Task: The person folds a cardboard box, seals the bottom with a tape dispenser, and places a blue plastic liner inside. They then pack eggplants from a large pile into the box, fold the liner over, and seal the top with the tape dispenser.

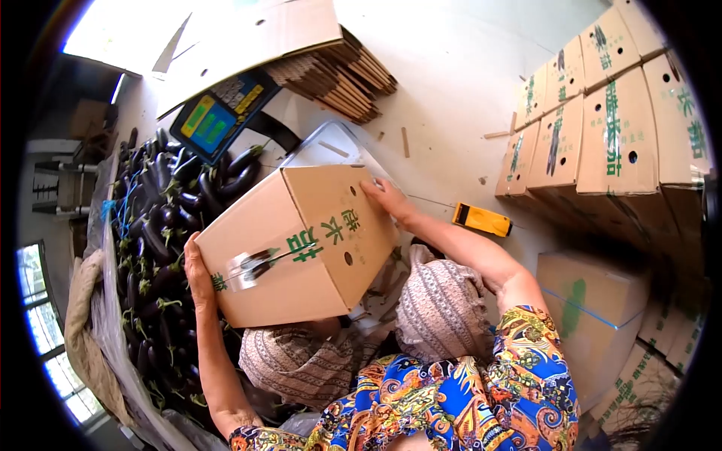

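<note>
A closed cardboard box with green printed characters and a picture of eggplants sits tilted between my two hands, in front of my knees. My left hand presses its fingers along the box's left end. At the opposite end, my right hand grips near the upper edge, by a round hole. Behind the box, the metal platform of a scale is partly hidden. The scale's display stands just beyond, with lit green and blue panels. A large heap of dark eggplants lies right beside my left arm.
Flattened cardboard sheets are stacked at the back. Filled boxes stand piled along the right, with another strapped box nearer me. A yellow tape dispenser lies on the floor near my right forearm. Plastic sheeting edges the eggplants.
</note>
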A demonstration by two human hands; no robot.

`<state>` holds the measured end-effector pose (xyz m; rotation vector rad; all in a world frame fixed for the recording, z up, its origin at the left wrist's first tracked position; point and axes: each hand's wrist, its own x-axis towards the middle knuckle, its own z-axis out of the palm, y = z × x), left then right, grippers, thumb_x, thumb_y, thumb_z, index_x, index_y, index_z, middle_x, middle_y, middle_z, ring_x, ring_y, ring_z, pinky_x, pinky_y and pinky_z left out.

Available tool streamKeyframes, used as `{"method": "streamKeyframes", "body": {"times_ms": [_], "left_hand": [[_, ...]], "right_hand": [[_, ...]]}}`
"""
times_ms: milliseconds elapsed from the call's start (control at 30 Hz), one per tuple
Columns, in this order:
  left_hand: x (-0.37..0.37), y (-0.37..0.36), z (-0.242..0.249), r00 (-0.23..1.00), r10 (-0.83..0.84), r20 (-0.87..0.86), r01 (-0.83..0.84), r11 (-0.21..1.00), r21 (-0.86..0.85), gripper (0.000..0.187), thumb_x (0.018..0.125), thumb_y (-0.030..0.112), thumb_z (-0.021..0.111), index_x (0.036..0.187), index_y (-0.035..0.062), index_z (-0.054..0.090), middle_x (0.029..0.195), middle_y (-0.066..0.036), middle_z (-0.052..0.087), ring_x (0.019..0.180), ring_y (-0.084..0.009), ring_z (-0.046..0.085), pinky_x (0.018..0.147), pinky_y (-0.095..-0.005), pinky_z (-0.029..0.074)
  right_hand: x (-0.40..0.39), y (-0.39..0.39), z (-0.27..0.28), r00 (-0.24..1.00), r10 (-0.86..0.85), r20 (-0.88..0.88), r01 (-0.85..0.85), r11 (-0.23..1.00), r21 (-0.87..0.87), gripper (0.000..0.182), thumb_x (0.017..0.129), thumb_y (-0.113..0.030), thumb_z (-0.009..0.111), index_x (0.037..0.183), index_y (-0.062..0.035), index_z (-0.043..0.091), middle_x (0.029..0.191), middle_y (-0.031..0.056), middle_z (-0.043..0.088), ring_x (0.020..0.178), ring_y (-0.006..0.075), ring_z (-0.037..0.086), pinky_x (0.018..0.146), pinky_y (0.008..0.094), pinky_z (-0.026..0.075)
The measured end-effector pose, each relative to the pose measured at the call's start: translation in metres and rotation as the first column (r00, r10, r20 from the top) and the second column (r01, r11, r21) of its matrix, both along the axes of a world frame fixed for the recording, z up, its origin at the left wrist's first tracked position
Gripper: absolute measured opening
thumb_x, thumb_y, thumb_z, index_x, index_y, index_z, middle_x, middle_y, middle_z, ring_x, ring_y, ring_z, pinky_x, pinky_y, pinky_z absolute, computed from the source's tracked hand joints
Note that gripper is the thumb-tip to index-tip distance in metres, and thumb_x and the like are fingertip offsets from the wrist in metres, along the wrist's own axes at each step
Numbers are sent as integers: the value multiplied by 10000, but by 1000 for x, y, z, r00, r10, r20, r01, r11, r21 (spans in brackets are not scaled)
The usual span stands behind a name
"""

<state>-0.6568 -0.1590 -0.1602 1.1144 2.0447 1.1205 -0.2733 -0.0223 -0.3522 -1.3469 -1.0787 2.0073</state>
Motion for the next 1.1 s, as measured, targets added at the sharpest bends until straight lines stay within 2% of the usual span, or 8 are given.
{"method": "streamKeyframes", "body": {"times_ms": [267,400,467,600,767,900,1000,1100], "left_hand": [[-7,-13,24,883,96,460,-80,995,-54,625,1037,526,331,1202,-21,584,975,-69,663,831,-161,626,749,-283,513],[-52,-12,10,831,-436,-346,448,893,-48,505,993,473,474,1209,38,613,970,-85,693,849,-156,651,767,-299,516],[1,-8,69,992,-72,100,87,985,-149,504,951,461,551,1246,56,611,1057,-109,700,914,-192,670,829,-309,511],[59,-5,114,964,-174,201,195,977,-90,665,931,571,513,1400,100,488,1334,-174,570,1241,-301,538,995,-475,451],[117,-1,86,963,-190,188,224,959,-176,935,881,590,605,1508,0,241,1423,-209,461,1292,-279,475,992,-430,455],[121,5,8,981,-141,-137,95,950,-298,732,909,457,590,1414,-18,355,1285,-295,558,1204,-414,544,1019,-414,429],[130,14,-18,987,-61,-151,20,965,-261,555,909,406,563,1310,32,479,1256,-310,566,1182,-476,523,1015,-471,423],[149,14,1,988,4,-152,-44,965,-258,535,893,392,573,1306,57,506,1185,-308,608,1132,-473,565,989,-494,430]], "right_hand": [[45,49,152,913,50,-404,-76,996,-49,562,841,-247,756,1288,4,524,1203,110,645,1075,199,633,957,352,517],[62,40,275,909,186,-372,-84,958,274,478,851,-135,735,1256,19,533,1110,136,679,993,187,675,840,318,581],[49,4,321,916,337,-218,-207,862,462,267,870,-129,703,1102,-58,591,1012,70,696,898,160,684,796,319,582],[8,-78,334,775,306,554,-608,118,785,225,773,-81,701,946,-64,559,776,86,645,751,249,683,640,388,569],[-35,-153,277,562,114,819,-768,-295,568,201,748,-113,673,906,-61,560,831,105,625,795,294,657,667,403,558],[-31,-142,254,326,424,845,-882,-186,433,338,851,-376,690,973,-82,577,997,156,590,951,334,609,819,472,521],[-26,-119,246,754,-23,657,-655,-115,747,506,763,-415,769,1077,-46,621,1265,201,550,1132,362,539,954,464,455],[-25,-78,229,596,-401,696,-687,194,700,762,774,-388,776,1354,-14,453,1403,246,434,1265,415,418,1049,497,374]]}}
